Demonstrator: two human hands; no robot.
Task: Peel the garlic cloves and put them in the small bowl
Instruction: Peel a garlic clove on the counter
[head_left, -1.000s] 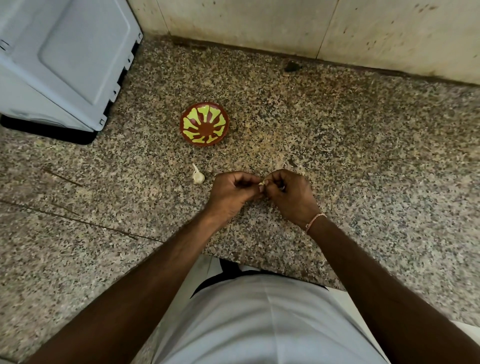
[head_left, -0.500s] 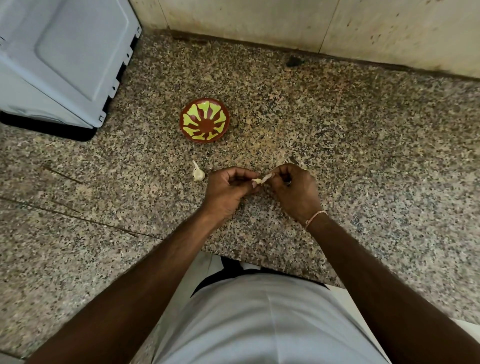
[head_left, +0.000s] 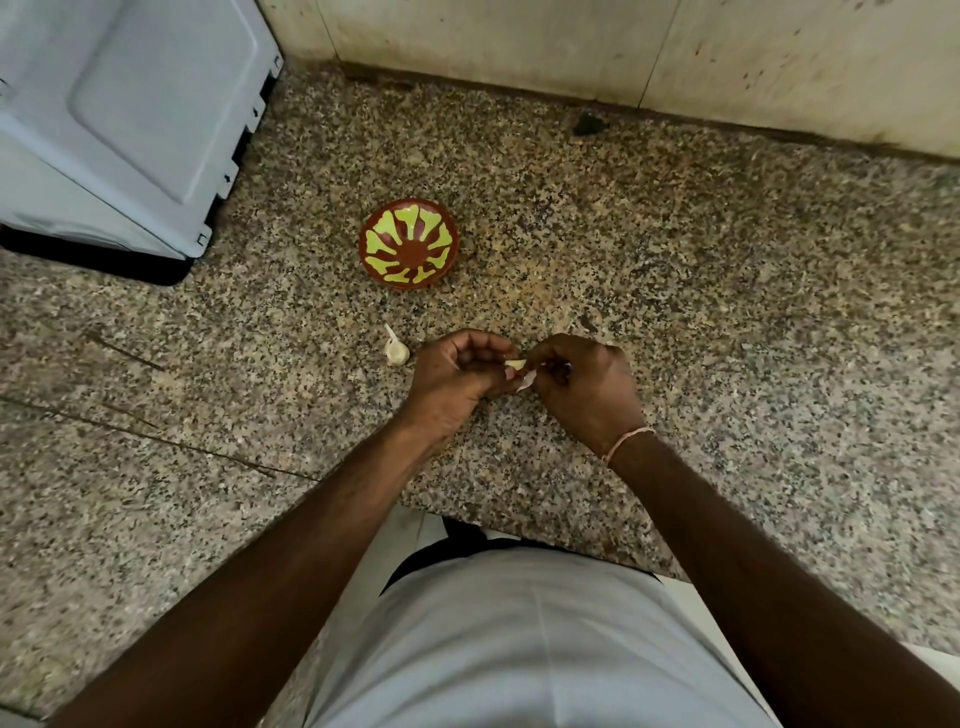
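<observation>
A: What do the hands do now?

B: The left hand (head_left: 457, 371) and the right hand (head_left: 582, 384) meet at the centre of the frame. The left fingers pinch a clove (head_left: 515, 365); the right fingers pinch a strip of skin (head_left: 525, 383) that hangs from it. I judge the peeling step is in hand.

A: And the bowl?

B: The bowl (head_left: 409, 249) stands above the hands, apart from them, and I see no clove inside. Another clove (head_left: 396, 352) lies on the counter (head_left: 727, 312), just left of the left hand.

A: What does the next move need?

B: I think a steady pull to free the skin, then a short reach upward to the bowl.
</observation>
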